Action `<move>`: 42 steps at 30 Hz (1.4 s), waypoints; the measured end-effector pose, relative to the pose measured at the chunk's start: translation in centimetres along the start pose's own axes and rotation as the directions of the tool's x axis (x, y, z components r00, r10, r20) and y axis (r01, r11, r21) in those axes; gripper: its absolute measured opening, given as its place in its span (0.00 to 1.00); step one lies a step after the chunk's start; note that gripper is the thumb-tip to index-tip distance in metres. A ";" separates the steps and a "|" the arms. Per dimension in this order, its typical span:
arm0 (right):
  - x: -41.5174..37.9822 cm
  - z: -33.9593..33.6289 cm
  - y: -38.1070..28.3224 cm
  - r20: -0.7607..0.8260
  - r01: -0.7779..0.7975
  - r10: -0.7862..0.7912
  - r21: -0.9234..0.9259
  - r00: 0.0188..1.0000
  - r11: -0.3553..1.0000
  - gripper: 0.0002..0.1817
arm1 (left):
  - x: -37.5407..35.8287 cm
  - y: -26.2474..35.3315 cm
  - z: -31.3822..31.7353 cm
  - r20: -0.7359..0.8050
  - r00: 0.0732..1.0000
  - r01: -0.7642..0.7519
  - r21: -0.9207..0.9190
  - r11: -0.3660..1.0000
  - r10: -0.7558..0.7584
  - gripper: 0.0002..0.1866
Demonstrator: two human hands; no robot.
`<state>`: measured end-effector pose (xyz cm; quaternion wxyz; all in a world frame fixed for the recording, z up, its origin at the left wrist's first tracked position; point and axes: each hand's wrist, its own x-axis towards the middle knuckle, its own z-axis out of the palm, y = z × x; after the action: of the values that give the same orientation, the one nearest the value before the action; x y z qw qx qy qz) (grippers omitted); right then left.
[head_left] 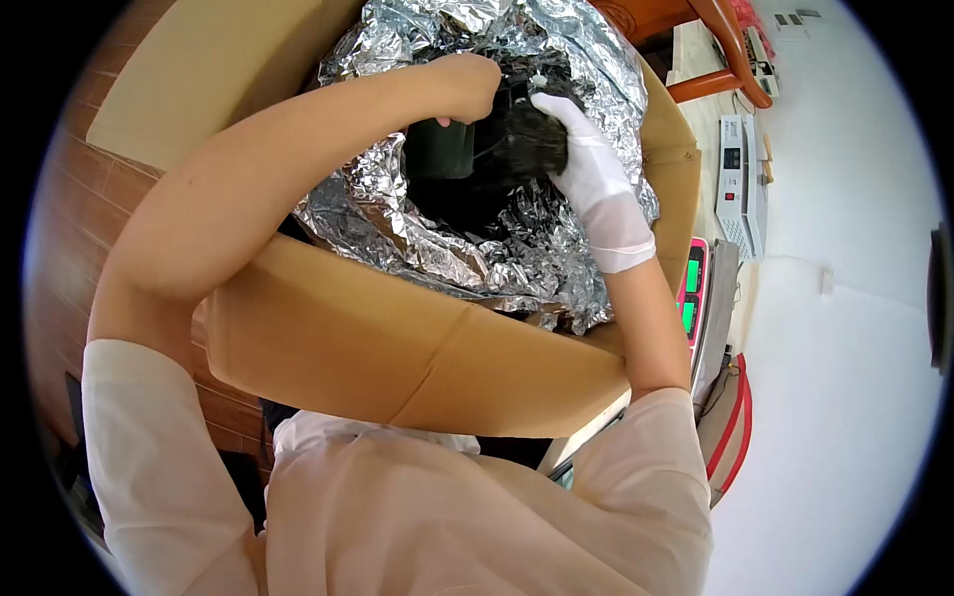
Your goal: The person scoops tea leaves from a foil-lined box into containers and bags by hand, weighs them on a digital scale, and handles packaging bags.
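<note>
My bare left hand (467,87) is curled shut over the top of a dark green, smooth-sided container (442,151). One fingertip shows at the container's rim. My right hand (588,159), in a white glove, is cupped around a clump of dark, leaf-like material (532,144), with the thumb along its upper side; the other fingers are hidden behind the clump. Both hands are inside the mouth of a crumpled silver foil liner (437,243). The liner sits in an open cardboard box (417,338), and its depth is in black shadow.
Raised box flaps (209,79) stand at the left and front, close to my body. At right, a scale with green displays (691,298) and a white machine (733,169) rest on a pale surface. A wooden chair (730,50) is at upper right, and brown flooring (75,248) at left.
</note>
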<state>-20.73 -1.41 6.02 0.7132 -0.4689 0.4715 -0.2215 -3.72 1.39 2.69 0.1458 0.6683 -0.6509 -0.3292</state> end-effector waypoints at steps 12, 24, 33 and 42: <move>-0.7 0.1 -0.2 0.178 0.152 -0.088 -0.388 0.980 0.909 0.20 | 0.0 -0.6 -0.4 0.006 0.999 0.050 -0.067 0.996 -0.049 0.09; 10.0 -5.6 13.8 0.241 0.107 0.436 -0.945 0.867 0.309 0.51 | 0.5 -2.5 -0.8 -0.233 0.972 0.061 0.133 0.989 -0.029 0.05; 11.4 -0.8 20.9 0.375 0.346 0.563 -0.924 0.736 0.163 0.57 | 0.5 -2.8 0.0 -0.207 0.972 -0.046 0.304 0.952 0.114 0.11; 10.7 -0.1 25.4 0.143 -0.297 0.735 -0.851 0.663 0.434 0.33 | 0.8 -3.1 0.3 -0.267 0.955 -0.033 0.344 0.938 0.131 0.11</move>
<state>-19.07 2.14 -21.24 0.5681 -0.5877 0.4411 0.3705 -1.54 1.04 0.32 0.1360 0.6957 -0.6971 -0.1070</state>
